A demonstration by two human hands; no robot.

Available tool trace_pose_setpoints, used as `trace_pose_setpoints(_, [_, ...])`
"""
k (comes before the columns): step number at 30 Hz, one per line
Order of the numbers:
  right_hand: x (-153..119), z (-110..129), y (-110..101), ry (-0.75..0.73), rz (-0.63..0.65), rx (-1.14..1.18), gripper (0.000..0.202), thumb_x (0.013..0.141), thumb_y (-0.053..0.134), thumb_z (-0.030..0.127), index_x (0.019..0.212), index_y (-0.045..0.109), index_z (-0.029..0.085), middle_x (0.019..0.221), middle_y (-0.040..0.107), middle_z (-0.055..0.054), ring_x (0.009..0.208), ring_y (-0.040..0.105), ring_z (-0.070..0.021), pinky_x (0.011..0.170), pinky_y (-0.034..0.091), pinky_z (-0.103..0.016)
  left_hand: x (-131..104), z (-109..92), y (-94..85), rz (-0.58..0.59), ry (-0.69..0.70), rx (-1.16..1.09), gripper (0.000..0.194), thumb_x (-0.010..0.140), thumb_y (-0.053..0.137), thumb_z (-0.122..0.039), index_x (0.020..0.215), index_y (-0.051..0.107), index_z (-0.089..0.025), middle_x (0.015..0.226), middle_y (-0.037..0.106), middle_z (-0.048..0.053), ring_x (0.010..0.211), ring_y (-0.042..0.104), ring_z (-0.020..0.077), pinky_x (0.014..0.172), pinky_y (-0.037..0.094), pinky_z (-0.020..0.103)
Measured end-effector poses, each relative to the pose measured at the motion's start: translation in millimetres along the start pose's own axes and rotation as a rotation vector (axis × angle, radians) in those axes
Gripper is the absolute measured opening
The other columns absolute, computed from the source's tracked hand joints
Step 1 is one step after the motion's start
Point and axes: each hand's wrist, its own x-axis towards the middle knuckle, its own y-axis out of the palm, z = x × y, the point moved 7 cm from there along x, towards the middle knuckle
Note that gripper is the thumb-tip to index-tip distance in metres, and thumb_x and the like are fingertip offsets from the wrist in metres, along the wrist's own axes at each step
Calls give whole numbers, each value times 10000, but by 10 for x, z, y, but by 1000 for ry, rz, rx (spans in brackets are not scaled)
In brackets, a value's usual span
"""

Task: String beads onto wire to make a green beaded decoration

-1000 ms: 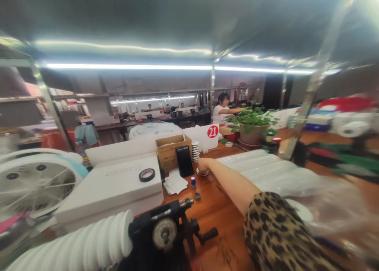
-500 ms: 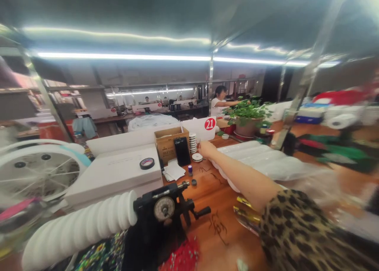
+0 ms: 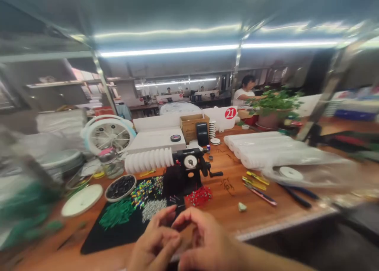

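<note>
Rows of strip lights run over a long workshop, and our wooden counter (image 3: 225, 202) fills the middle of the view. We have both hands low at its near edge: the left hand (image 3: 155, 243) and right hand (image 3: 204, 239) meet with fingers curled toward each other, fingertips touching or nearly so; we cannot tell whether anything is pinched between them. Just beyond them lies a black mat (image 3: 124, 227) carrying piles of green beads (image 3: 117, 215), silver beads (image 3: 154, 207), mixed-colour beads (image 3: 145, 188) and red beads (image 3: 199, 195). A black winding device (image 3: 186, 172) stands at the mat's far edge, with a white ribbed roll (image 3: 148, 160) to its left. Right of the mat the wood is bare up to a few tweezers and pens (image 3: 259, 186), which lie near the front edge. Farther right, white rolls (image 3: 266, 148) lie under clear plastic. A small fan (image 3: 108, 135) stands at the back left.
</note>
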Motion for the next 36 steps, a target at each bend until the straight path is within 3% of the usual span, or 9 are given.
trace_pose_setpoints(3, [26, -413, 405, 86, 136, 508, 461, 548, 819, 348, 885, 552, 181, 683, 580, 24, 473, 495, -87, 485, 428, -235, -90, -56, 143, 94, 35, -60, 285, 671, 637, -515, 599, 695, -246, 1193, 597, 58, 1158, 487, 310, 973, 403, 379])
trace_pose_setpoints(7, [15, -632, 372, 64, -36, 633, 322, 673, 742, 398, 679, 534, 153, 531, 485, 52, 370, 328, -30, 396, 311, -185, -166, 227, 162, 46, -148, -251, 278, 702, 628, -467, 671, 647, -191, 1079, 630, 64, 874, 597, 217, 714, 477, 272])
trace_pose_setpoints(11, [-37, -653, 189, 73, -121, 356, 292, 724, 686, 400, 658, 516, 172, 498, 428, 69, 396, 267, -45, 405, 211, -197, 125, 258, 96, 51, -103, -13, 300, 776, 555, -452, 840, 646, -173, 789, 658, 33, 529, 519, 135, 495, 405, 236])
trace_pose_setpoints(13, [-35, -548, 62, -46, -195, 34, 261, 782, 610, 387, 654, 529, 175, 520, 446, 49, 458, 358, -82, 462, 276, -219, 394, 84, 64, 18, 74, 351, 240, 823, 511, -363, 821, 664, -178, 742, 661, 28, 623, 572, 164, 601, 449, 256])
trace_pose_setpoints(16, [-18, -413, -31, -195, -280, -301, 225, 822, 534, 328, 659, 546, 174, 613, 510, 10, 614, 465, -135, 595, 349, -251, 793, -66, 102, -27, 158, 539, 129, 792, 564, -228, 797, 687, -191, 900, 676, 56, 898, 595, 207, 841, 421, 292])
trace_pose_setpoints(20, [45, -466, -28, -144, -214, -349, 183, 817, 517, 293, 683, 550, 173, 629, 519, 9, 632, 476, -144, 613, 359, -253, 1158, -36, 233, -13, 92, 685, 49, 714, 655, -197, 714, 687, -160, 806, 678, 102, 857, 618, 267, 802, 430, 348])
trace_pose_setpoints(23, [51, -476, -38, -121, -191, -331, 167, 808, 525, 286, 695, 559, 169, 630, 516, 12, 631, 470, -141, 611, 358, -249, 1287, 48, 275, 49, 33, 727, 63, 692, 678, -182, 641, 661, -149, 669, 661, 68, 745, 628, 237, 737, 445, 338])
trace_pose_setpoints(31, [24, -443, -37, -108, -156, -301, 166, 816, 519, 285, 697, 553, 175, 608, 499, 25, 613, 461, -132, 598, 353, -237, 1321, 172, 91, 69, -61, 526, 155, 649, 718, -246, 549, 635, -161, 495, 550, -23, 632, 572, 181, 601, 390, 270])
trace_pose_setpoints(36, [62, -481, -52, -127, -156, -215, 213, 816, 546, 339, 681, 545, 174, 588, 483, 30, 571, 434, -115, 549, 334, -223, 928, 120, -24, 52, -107, 185, 195, 700, 622, -348, 665, 586, -160, 613, 590, 4, 599, 567, 153, 445, 334, 217])
